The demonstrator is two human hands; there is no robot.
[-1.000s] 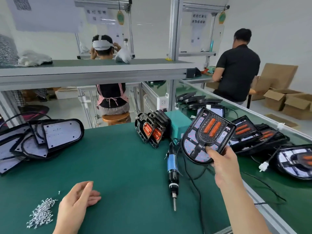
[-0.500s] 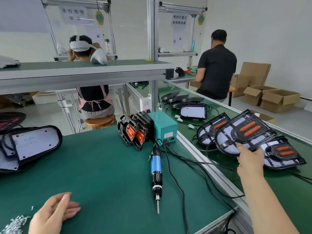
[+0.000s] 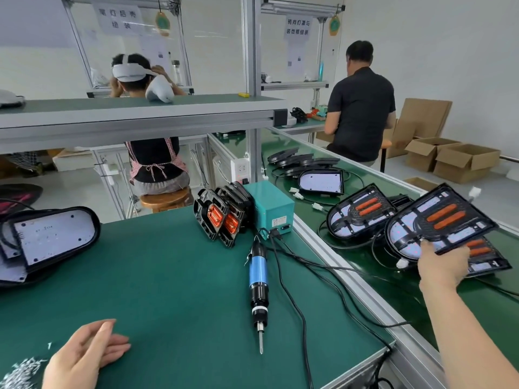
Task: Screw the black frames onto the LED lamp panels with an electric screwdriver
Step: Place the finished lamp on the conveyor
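Open cardboard boxes [image 3: 449, 160] stand behind; left hand [image 3: 84, 357] fingers relaxed, right hand [image 3: 441, 266] fingers grip lamp panel [image 3: 441, 223].

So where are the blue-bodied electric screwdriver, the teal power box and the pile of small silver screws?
Blue-bodied electric screwdriver [image 3: 257, 269]: head view, on its blue barrel.
Teal power box [image 3: 274, 212]: head view, on its front face.
Pile of small silver screws [image 3: 19, 373]: head view, middle of heap.

matt green mat [image 3: 168, 276], wooden stool [image 3: 165, 198]
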